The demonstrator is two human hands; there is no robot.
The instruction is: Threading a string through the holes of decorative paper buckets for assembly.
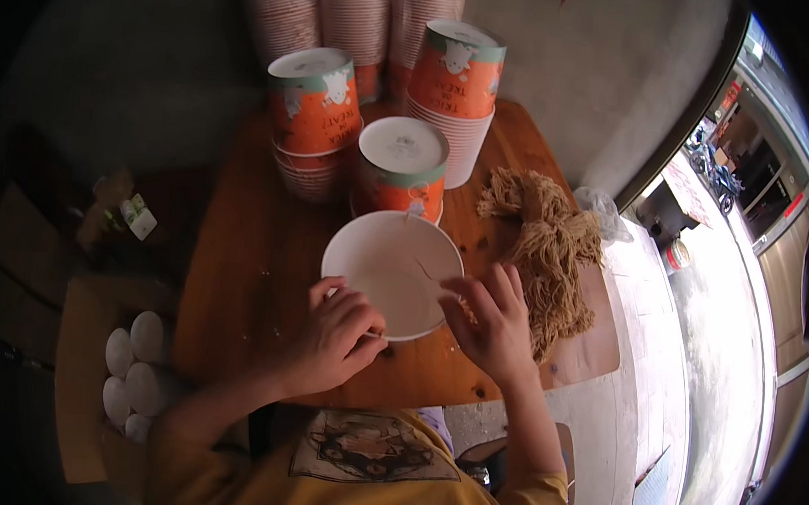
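A white paper bucket point(392, 272) stands open-mouthed on the round wooden table point(248, 272), right in front of me. My left hand point(331, 336) grips its near rim with curled fingers. My right hand point(492, 326) rests at the right side of the rim, fingers spread, pinching a thin string point(419, 268) that runs across the inside of the bucket. A heap of tan twine pieces point(546, 251) lies just right of the bucket, touching my right hand's far side.
Stacks of orange and green printed paper buckets point(313, 111) stand upside down behind the white one, another stack point(456, 81) at the back right. Tall cup stacks point(358, 12) lean at the wall. White cup stacks point(133, 366) fill a cardboard box on the left.
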